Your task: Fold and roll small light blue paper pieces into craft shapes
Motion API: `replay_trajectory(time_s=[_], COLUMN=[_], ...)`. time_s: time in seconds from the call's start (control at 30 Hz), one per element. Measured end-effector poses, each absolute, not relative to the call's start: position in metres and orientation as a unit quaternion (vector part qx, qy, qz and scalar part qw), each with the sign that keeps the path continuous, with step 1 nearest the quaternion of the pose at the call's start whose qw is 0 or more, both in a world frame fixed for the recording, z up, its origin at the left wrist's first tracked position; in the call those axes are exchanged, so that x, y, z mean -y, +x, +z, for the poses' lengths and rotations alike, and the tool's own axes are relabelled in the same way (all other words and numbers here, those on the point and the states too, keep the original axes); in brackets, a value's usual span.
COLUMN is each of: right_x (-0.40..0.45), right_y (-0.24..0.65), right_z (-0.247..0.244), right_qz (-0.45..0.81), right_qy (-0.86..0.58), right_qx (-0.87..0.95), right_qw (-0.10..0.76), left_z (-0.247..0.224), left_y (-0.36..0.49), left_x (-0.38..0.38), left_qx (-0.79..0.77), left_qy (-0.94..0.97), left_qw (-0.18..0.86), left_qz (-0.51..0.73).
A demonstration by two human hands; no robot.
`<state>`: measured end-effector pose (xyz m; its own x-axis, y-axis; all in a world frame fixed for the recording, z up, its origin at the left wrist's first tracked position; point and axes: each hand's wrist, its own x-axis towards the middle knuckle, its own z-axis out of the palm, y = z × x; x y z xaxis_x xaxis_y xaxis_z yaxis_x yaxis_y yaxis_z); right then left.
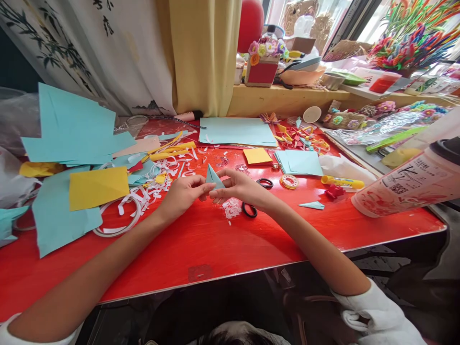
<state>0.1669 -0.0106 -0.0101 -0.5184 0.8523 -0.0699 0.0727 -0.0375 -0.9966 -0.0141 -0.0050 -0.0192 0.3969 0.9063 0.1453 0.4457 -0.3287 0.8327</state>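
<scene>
A small folded light-blue paper piece (213, 177) is held upright, its point upward, between my two hands over the red table (230, 249). My left hand (185, 191) pinches its lower left side between thumb and fingers. From the right, my right hand (239, 186) grips the lower right side, thumb in front. The fingers cover the paper's bottom edge. Black-handled scissors (249, 210) lie just below my right hand. White paper shreds (232, 208) are beside them. Further right lies another folded blue piece (312, 205).
Blue sheets (64, 211), a yellow sheet (98, 187) and a tape roll (118, 227) lie left. Behind are blue squares (300, 163) and yellow squares (258, 156). A glue stick (342, 182) and a large cup (409, 182) stand or lie right.
</scene>
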Motion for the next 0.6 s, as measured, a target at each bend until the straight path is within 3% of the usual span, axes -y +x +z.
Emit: replay_trajectory(time_s=[0.17, 0.33, 0.5, 0.6], right_x=[0.0074, 0.0049, 0.0106, 0.0117], right_y=[0.1726, 0.1729, 0.1731, 0.1715], right_z=[-0.0109, -0.011, -0.004, -0.0039], right_qz=[0.502, 0.49, 0.59, 0.602], right_qy=[-0.418, -0.417, -0.382, -0.385], right_qx=[0.677, 0.662, 0.654, 0.641], right_qw=[0.34, 0.384, 0.28, 0.279], left_z=[-0.0175, -0.0153, -0.0135, -0.0125], left_y=[-0.0154, -0.0111, -0.014, -0.0153], left_x=[0.0052, 0.0056, 0.0047, 0.0067], left_qx=[-0.427, -0.426, -0.435, -0.412], left_qy=[0.776, 0.735, 0.739, 0.79], left_qw=[0.378, 0.425, 0.367, 0.313], left_qz=[0.271, 0.311, 0.36, 0.33])
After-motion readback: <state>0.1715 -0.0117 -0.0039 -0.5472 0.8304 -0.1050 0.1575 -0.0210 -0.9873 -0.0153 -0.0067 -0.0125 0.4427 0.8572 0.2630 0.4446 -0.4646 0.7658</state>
